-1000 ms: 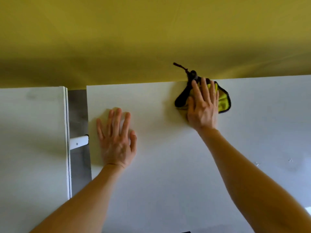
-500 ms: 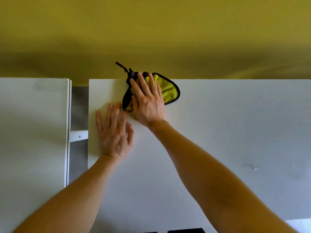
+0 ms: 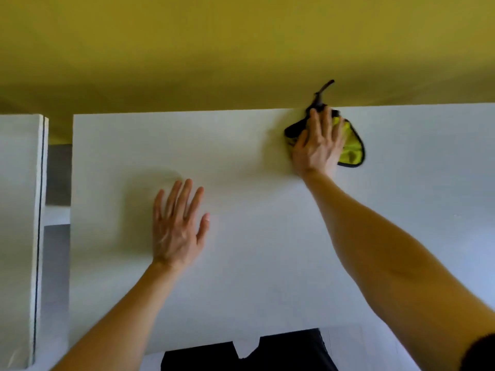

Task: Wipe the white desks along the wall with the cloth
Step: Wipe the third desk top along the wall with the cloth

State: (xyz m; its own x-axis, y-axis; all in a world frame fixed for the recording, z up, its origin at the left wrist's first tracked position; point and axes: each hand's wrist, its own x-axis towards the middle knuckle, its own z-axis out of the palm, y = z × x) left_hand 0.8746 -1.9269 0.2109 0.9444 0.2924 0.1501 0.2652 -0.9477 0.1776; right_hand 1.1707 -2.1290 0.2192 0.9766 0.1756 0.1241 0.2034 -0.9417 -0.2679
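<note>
At the far edge of the white desk, your flat right hand presses the yellow cloth, swept right from the left corner; your left hand rests spread, empty. Nearer surface likely remains.

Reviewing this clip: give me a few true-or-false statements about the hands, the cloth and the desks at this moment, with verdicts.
1. The right hand presses flat on the cloth. True.
2. The cloth lies at the near edge of the desk. False: it lies at the far edge, by the yellow wall.
3. The left hand is open and holds nothing. True.
4. The cloth is plain white. False: it is yellow-green with black edging.
5. The left desk touches this desk. False: a gap parts them.
</note>
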